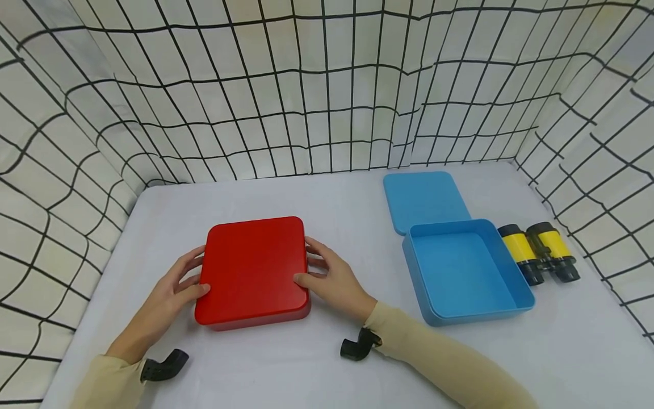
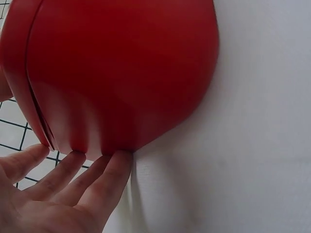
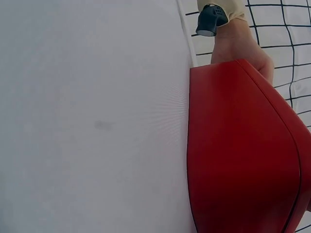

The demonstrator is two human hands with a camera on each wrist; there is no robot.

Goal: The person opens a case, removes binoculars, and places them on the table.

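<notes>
A red lidded box [image 1: 255, 270] with rounded corners lies on the white table, its lid on. My left hand [image 1: 168, 298] holds its left side, the thumb over the lid's edge and the other fingers along the wall. At the opposite side my right hand [image 1: 334, 278] grips it likewise, thumb on the lid's right edge. In the left wrist view, fingertips [image 2: 112, 170] touch the red wall below a thin seam under the lid [image 2: 14, 53]. The right wrist view shows the box's side wall [image 3: 238, 145]; the right hand is mostly hidden there.
To the right stands an open blue box [image 1: 465, 272] with nothing inside; its blue lid [image 1: 426, 199] lies behind it. Yellow and black binoculars [image 1: 541, 255] rest beside it. Black wire grid [image 1: 327, 91] over white sheeting bounds the table's back and sides.
</notes>
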